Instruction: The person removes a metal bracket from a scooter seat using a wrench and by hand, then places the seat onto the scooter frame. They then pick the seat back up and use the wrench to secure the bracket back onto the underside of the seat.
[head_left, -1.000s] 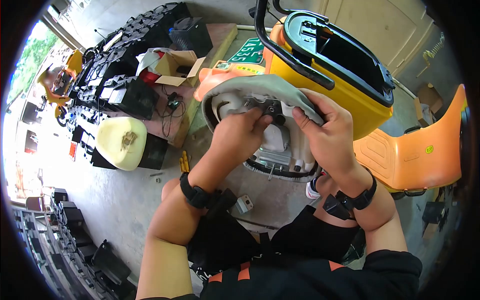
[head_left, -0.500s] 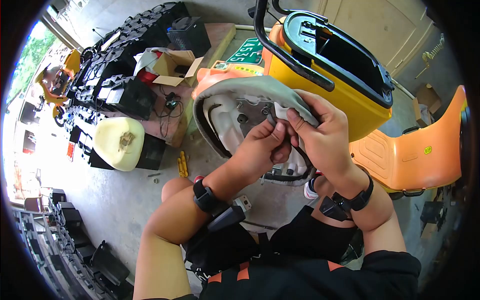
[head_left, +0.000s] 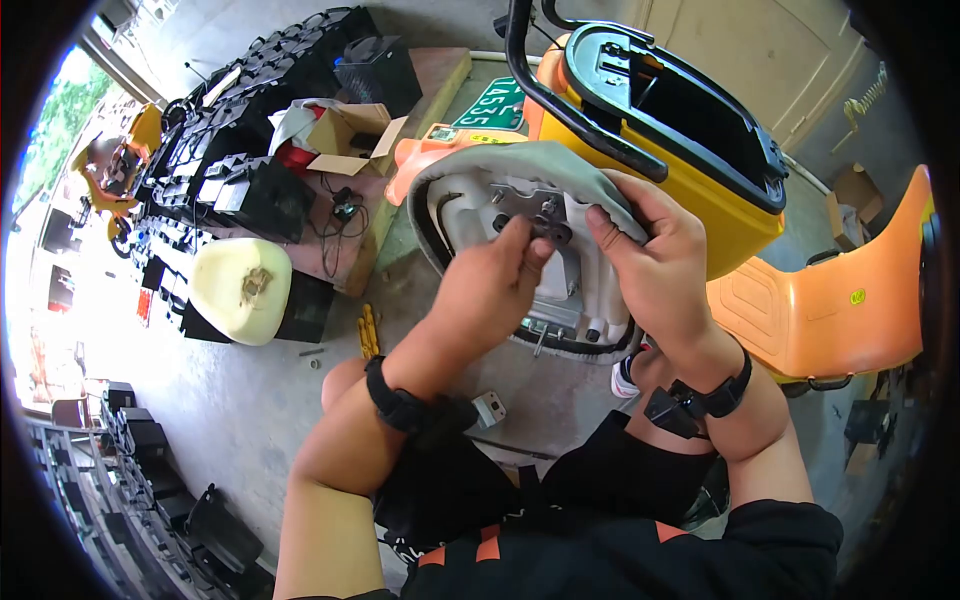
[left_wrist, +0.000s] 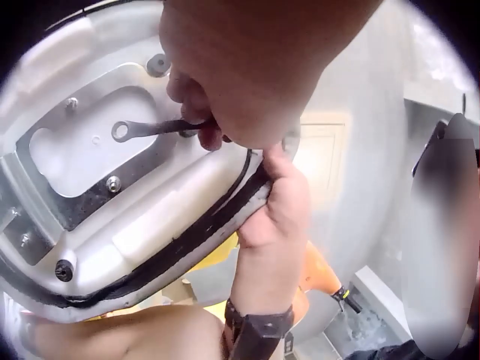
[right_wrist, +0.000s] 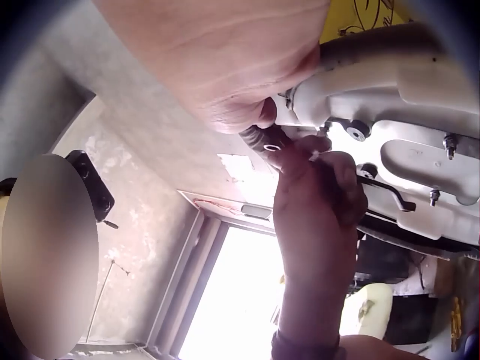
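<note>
An upturned scooter seat [head_left: 590, 290] shows its white plastic underside, grey cover edge and a metal bracket [left_wrist: 82, 214] with bolts. My left hand [head_left: 485, 285] grips a ring spanner [left_wrist: 154, 130] over the bracket. The spanner's ring end sticks out past the fingers in the left wrist view, while the hand hides most of its handle. In the head view, fingertips sit close to a dark round rubber foot by the bracket. My right hand [head_left: 655, 260] holds the seat's right rim, thumb on the underside and fingers round the grey cover.
Behind the seat stands a yellow and orange scooter [head_left: 690, 190] with an open compartment. Left lie a pale foam pad [head_left: 240, 290], black batteries [head_left: 255, 195] and an open cardboard box [head_left: 350, 140]. Yellow-handled tools [head_left: 368, 330] and a small metal block [head_left: 489, 410] are on the floor.
My left hand first drew down and right from the bracket towards the right hand, then returned up and left over the bracket. The seat tipped slightly; the right hand keeps its hold.
</note>
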